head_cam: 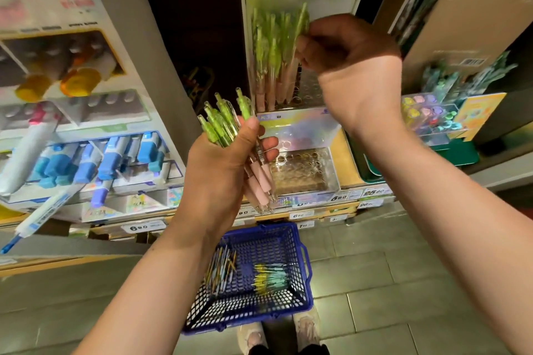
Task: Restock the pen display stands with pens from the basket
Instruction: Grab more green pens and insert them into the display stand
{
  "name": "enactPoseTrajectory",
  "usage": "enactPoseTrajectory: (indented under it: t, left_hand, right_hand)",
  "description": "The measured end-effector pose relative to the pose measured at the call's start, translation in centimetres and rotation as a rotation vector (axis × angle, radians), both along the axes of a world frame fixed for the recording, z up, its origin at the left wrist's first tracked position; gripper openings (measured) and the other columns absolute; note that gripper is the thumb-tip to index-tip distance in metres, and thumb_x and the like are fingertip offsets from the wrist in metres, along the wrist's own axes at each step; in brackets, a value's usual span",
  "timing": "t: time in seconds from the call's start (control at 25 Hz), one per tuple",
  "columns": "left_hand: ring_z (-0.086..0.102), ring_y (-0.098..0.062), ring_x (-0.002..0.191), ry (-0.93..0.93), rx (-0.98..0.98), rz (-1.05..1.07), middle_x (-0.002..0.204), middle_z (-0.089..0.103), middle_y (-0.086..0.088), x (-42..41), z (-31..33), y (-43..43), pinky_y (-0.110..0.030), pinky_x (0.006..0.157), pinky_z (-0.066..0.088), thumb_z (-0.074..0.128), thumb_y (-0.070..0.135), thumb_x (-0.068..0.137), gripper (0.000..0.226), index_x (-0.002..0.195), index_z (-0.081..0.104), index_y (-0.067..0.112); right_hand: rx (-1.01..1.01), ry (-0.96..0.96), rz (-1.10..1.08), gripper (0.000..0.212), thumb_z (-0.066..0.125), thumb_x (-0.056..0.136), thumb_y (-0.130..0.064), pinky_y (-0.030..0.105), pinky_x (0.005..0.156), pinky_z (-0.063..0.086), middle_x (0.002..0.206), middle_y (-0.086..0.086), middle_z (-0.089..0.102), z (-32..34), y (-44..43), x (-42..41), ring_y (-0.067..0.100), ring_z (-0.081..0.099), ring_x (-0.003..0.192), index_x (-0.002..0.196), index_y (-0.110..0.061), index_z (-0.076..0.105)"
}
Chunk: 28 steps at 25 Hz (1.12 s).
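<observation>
My left hand (222, 164) is shut on a bundle of green-capped pens with pink grips (230, 127), held upright in front of the shelf. My right hand (343, 52) pinches one green pen (298, 37) near its top, over the green display stand (291, 101), where several matching pens stand in holes. Below it a clear holed stand (302, 173) holds nothing. The blue basket (300, 242) sits on the floor under my arms, with loose pens (271, 278) inside.
A display of blue and white correction tapes (95, 161) fills the left shelf. A clear case of small pastel items (429, 118) stands at the right. Price tags (141, 227) line the shelf edge. My shoes (307, 328) are behind the basket on grey tiles.
</observation>
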<state>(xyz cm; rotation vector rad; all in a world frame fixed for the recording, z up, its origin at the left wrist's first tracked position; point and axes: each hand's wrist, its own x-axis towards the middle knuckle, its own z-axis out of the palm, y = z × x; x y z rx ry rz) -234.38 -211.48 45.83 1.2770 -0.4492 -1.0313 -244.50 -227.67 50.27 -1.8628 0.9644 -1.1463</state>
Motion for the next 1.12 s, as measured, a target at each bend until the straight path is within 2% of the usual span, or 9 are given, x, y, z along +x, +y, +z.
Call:
enactPoseTrajectory:
  t: [0.08,0.28,0.4,0.44,0.56,0.64,0.84,1.0,1.12]
  left_hand:
    - [0.074,-0.022,0.070,-0.022,0.007,-0.013,0.082,0.078,-0.005,0.1,0.3,-0.1,-0.081,0.088,0.039,0.069,0.042,0.092,0.018,0.085,0.080,0.029]
    - [0.076,-0.030,0.077,-0.045,0.021,0.007,0.081,0.077,-0.014,-0.4,0.6,-0.7,-0.083,0.083,0.041,0.064,0.044,0.096,0.024,0.085,0.079,0.031]
    - [0.072,-0.038,0.071,-0.074,0.020,-0.007,0.080,0.076,-0.017,-0.8,0.8,-0.9,-0.083,0.075,0.042,0.063,0.047,0.096,0.023,0.093,0.075,0.028]
    - [0.071,-0.039,0.070,-0.075,0.021,-0.014,0.080,0.076,-0.018,-0.9,0.8,-0.9,-0.082,0.072,0.043,0.063,0.047,0.096,0.024,0.096,0.073,0.025]
    - [0.064,-0.044,0.050,-0.125,0.046,-0.103,0.069,0.068,-0.030,-1.1,0.9,-0.9,-0.058,0.048,0.052,0.057,0.050,0.100,0.046,0.087,0.075,0.009]
    - [0.059,-0.043,0.042,-0.141,0.063,-0.145,0.063,0.064,-0.033,-1.1,0.9,-0.8,-0.041,0.043,0.049,0.052,0.053,0.101,0.058,0.081,0.075,0.004]
    - [0.060,-0.046,0.044,-0.135,0.090,-0.105,0.069,0.068,-0.031,-1.1,0.8,-0.7,-0.034,0.039,0.048,0.045,0.054,0.103,0.053,0.087,0.075,0.013]
    - [0.067,-0.032,0.058,-0.061,0.103,-0.033,0.074,0.072,-0.010,-0.5,0.3,-0.5,-0.038,0.055,0.052,0.053,0.047,0.102,0.031,0.099,0.076,0.027]
    - [0.062,-0.026,0.055,-0.045,0.113,-0.038,0.067,0.062,-0.008,-0.3,0.1,-0.4,-0.033,0.055,0.048,0.059,0.044,0.100,0.026,0.102,0.075,0.024]
  right_hand:
    - [-0.097,0.145,-0.019,0.010,0.075,0.087,-0.024,0.010,0.074,0.050,0.081,-0.011,0.071,-0.7,0.3,0.1,-0.001,0.065,0.076,0.095,-0.019,0.077]
    - [-0.079,0.270,-0.019,0.012,0.074,0.088,-0.026,0.022,0.074,0.054,0.083,-0.006,0.074,-0.9,0.8,-0.4,0.009,0.068,0.076,0.097,-0.019,0.078]
    - [0.014,0.271,-0.068,0.003,0.074,0.085,-0.030,0.009,0.062,0.048,0.069,-0.017,0.066,-0.6,2.1,-0.8,-0.005,0.063,0.066,0.083,-0.029,0.072]
    - [0.068,0.290,-0.051,0.010,0.073,0.086,-0.036,0.008,0.060,0.047,0.067,-0.016,0.067,-0.6,2.8,-1.1,-0.006,0.063,0.065,0.080,-0.028,0.071]
    - [0.361,0.263,0.248,0.015,0.069,0.093,-0.040,0.022,0.065,0.059,0.073,-0.012,0.072,-0.6,4.6,-1.7,0.007,0.070,0.063,0.092,-0.027,0.077]
    - [0.462,0.213,0.368,0.013,0.067,0.097,-0.033,0.032,0.064,0.062,0.072,-0.008,0.071,-0.3,4.9,-1.9,0.018,0.072,0.061,0.094,-0.026,0.078]
    - [0.378,0.110,0.251,0.016,0.067,0.096,-0.021,0.024,0.062,0.054,0.072,-0.005,0.074,0.1,3.9,-2.3,0.010,0.066,0.056,0.083,-0.025,0.074]
    - [0.267,-0.063,0.060,0.010,0.067,0.095,-0.008,0.018,0.063,0.056,0.064,-0.010,0.072,2.0,0.8,-3.0,0.005,0.070,0.061,0.091,-0.016,0.072]
    - [0.153,-0.062,0.017,0.007,0.068,0.094,-0.011,0.028,0.075,0.062,0.075,-0.010,0.074,2.9,-0.2,-3.0,0.008,0.074,0.073,0.096,-0.018,0.071]
